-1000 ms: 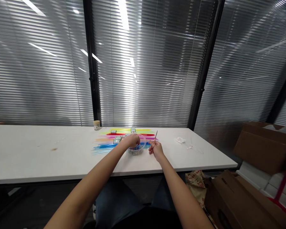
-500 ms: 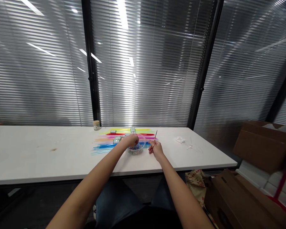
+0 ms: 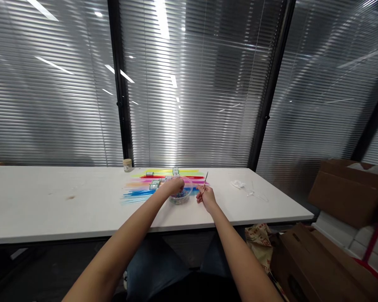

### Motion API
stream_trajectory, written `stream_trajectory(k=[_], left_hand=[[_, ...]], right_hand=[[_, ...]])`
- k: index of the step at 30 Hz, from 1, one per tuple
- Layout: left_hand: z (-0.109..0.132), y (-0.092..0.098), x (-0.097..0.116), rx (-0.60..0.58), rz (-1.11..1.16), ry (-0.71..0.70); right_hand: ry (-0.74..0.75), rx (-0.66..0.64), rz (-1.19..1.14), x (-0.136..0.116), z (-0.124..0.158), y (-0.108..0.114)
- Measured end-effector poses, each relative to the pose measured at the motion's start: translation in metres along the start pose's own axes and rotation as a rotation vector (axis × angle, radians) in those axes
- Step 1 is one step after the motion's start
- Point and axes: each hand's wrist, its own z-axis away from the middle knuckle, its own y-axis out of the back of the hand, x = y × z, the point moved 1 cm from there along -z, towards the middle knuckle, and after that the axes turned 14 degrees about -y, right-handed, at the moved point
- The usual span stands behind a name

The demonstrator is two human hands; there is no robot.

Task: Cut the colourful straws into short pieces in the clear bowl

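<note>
A clear round tub (image 3: 180,201) stands near the front of the table and holds many small coloured pieces (image 3: 185,193). My left hand (image 3: 176,185) is over the tub's rim with its fingers bent down and drawn together inside; whatever is between the fingertips is hidden. Just right of the tub, my right hand (image 3: 207,196) grips a pair of scissors (image 3: 206,178), blades pointing up and away from me. Behind and left of the tub lie long thin straws in blue (image 3: 138,193), red (image 3: 145,177) and other colours, with several small labelled rolls (image 3: 154,184) on them.
A small jar with a tan lid (image 3: 127,165) stands at the back edge of the white table (image 3: 66,214). On the right lie a crumpled white tissue (image 3: 238,184) and clear plastic scraps (image 3: 253,194). Cardboard boxes (image 3: 318,260) and a paper bag (image 3: 260,243) sit beyond the front edge.
My left hand has shifted very slightly within the tub, its fingers still drawn together. My right hand and the scissors stay in the same place.
</note>
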Motion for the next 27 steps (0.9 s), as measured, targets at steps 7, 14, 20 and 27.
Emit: stream_trajectory(k=[7, 14, 20, 27], left_hand=[[-0.002, -0.007, -0.009, 0.119, 0.077, -0.057], [0.007, 0.004, -0.018, 0.238, 0.205, -0.140], [0.015, 0.009, -0.021, 0.267, 0.503, -0.155], [0.016, 0.006, -0.026, 0.280, 0.826, -0.174]], right_hand=[[-0.002, -0.009, -0.003, 0.001, -0.002, 0.000], [0.006, -0.011, -0.001, 0.001, -0.002, 0.001], [0.019, -0.021, -0.005, 0.003, -0.004, 0.002], [0.022, -0.014, 0.004, 0.003, -0.004, 0.002]])
